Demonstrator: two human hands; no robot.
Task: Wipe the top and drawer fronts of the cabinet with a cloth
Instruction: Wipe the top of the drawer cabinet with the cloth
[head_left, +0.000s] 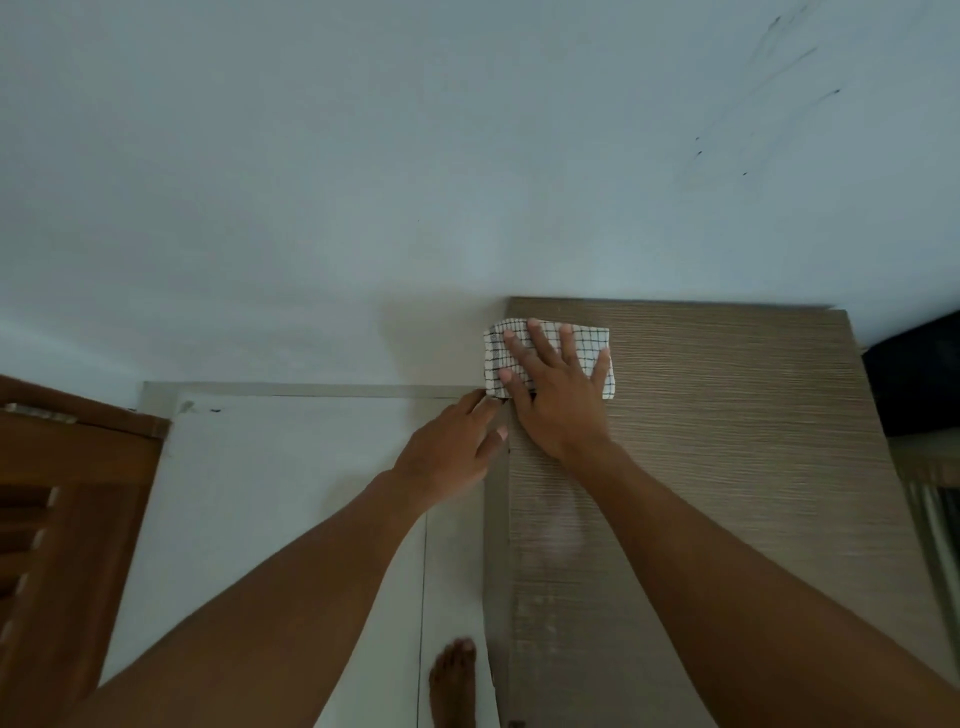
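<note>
The cabinet top (727, 441) is a brown wood-grain surface filling the right half of the view, its back edge against the wall. A folded white cloth with a dark grid pattern (498, 345) lies at the top's far left corner, partly overhanging the left edge. My right hand (558, 387) lies flat on the cloth with fingers spread, pressing it down. My left hand (457, 447) grips the cabinet's left edge just below the cloth, its fingertips near the cloth's lower corner. The drawer fronts are out of sight.
A pale wall (363, 182) rises behind the cabinet. White floor tiles (285, 493) lie to the left, with my bare foot (454, 680) beside the cabinet's side. A brown wooden door (67, 493) stands at far left. A dark object (919, 379) sits at the right.
</note>
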